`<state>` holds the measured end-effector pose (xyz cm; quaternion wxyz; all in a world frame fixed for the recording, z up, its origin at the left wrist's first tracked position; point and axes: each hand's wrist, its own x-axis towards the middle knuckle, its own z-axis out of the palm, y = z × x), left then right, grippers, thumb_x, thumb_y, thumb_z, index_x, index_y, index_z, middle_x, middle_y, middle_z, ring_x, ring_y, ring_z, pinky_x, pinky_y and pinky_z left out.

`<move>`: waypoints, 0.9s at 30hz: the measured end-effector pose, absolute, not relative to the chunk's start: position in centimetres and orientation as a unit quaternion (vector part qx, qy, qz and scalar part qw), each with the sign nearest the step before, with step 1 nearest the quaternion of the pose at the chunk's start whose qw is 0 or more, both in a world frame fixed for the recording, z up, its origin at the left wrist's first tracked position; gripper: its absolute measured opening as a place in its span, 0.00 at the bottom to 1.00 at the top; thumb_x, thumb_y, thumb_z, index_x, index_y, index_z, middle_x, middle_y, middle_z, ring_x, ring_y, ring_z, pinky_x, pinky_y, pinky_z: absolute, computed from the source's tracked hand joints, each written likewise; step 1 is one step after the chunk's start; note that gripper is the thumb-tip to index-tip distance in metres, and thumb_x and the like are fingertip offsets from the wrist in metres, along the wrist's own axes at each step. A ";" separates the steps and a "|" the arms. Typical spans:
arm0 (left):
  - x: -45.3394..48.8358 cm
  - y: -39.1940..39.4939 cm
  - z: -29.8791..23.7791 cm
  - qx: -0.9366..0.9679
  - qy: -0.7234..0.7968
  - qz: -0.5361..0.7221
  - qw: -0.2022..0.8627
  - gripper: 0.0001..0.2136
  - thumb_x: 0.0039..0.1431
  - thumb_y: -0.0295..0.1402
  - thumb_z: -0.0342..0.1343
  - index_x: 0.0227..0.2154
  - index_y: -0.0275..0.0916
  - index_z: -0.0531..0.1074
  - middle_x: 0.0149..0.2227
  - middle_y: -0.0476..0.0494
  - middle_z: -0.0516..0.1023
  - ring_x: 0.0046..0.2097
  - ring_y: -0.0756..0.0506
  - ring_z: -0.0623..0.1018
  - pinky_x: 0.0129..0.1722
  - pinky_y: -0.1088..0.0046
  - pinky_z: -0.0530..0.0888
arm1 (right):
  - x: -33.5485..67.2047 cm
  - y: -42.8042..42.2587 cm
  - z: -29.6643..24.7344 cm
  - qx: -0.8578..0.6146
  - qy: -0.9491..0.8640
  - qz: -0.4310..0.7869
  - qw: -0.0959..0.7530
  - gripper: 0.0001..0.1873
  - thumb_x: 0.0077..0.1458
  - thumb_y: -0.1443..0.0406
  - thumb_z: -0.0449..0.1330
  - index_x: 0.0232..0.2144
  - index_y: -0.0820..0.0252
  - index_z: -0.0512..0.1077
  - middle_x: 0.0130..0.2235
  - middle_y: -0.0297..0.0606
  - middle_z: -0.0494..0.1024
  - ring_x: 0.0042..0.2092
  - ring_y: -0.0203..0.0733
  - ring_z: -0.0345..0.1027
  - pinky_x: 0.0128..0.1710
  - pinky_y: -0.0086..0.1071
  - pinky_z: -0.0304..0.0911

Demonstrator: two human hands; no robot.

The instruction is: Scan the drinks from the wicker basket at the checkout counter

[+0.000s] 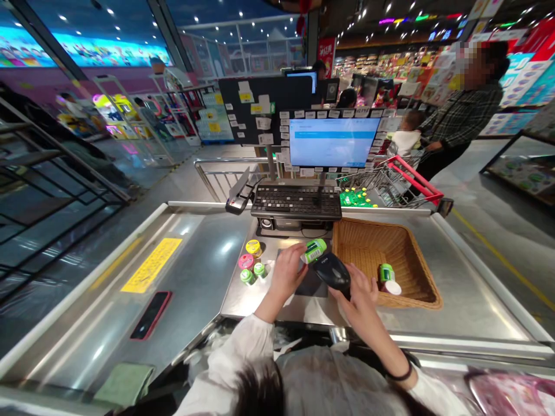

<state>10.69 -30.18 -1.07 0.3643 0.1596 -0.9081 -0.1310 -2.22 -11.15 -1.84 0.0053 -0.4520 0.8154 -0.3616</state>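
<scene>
- The metal counter [203, 242] spread widest, with everything handled on or above it.
- The wicker basket [416, 260] sat on the counter's right part.
- The lit monitor [333, 141] stood upright at the back, small labels stuck around its frame.
- Below it lay the black keyboard [297, 199].
- A yellow sheet [151, 266] lay flat on the left part.
- The left hand [286, 273] was raised over the middle, its fingers clamped on a green container.
- The right hand [361, 297] was beside the basket's near left corner, its fingers closed around the scanner.
- The black scanner [332, 273] pointed leftward, its head just beside the held container; whether they touched, I could not tell.
- A red-edged phone [151, 315] lay near the yellow sheet.
- The green container [314, 251] was tilted in the air, barcode showing.
- Four small tubs [246, 262], one yellow, one pink and two green, stood grouped left of the left hand.
- Another green container [387, 271] was in the basket, beside a white round top [392, 288].
</scene>
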 end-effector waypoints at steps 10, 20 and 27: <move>10.8 -30.5 -1.2 0.155 -0.910 -0.126 0.363 0.22 0.63 0.27 0.57 0.59 0.41 0.65 0.57 0.36 0.76 0.59 0.40 0.75 0.57 0.58 0.74 | -2.5 -11.0 -2.1 -0.445 0.821 -0.358 -0.003 0.29 0.65 0.48 0.49 0.60 0.58 0.67 0.61 0.49 0.71 0.66 0.57 0.59 0.68 0.60 0.35; 11.8 -31.6 -2.3 0.248 -0.911 -0.102 0.314 0.21 0.62 0.32 0.59 0.58 0.40 0.66 0.53 0.38 0.77 0.55 0.38 0.77 0.53 0.58 0.73 | -2.7 -10.8 -1.7 -0.432 0.822 -0.370 0.026 0.30 0.63 0.49 0.49 0.60 0.56 0.68 0.62 0.48 0.72 0.66 0.58 0.58 0.67 0.61 0.33; 14.5 -36.6 -6.6 0.419 -0.815 -0.276 0.289 0.22 0.51 0.27 0.64 0.51 0.40 0.71 0.47 0.41 0.77 0.49 0.40 0.78 0.52 0.61 0.73 | -2.5 -10.9 -2.0 -0.441 0.823 -0.358 0.020 0.30 0.63 0.48 0.49 0.60 0.56 0.68 0.62 0.48 0.71 0.66 0.57 0.58 0.67 0.60 0.35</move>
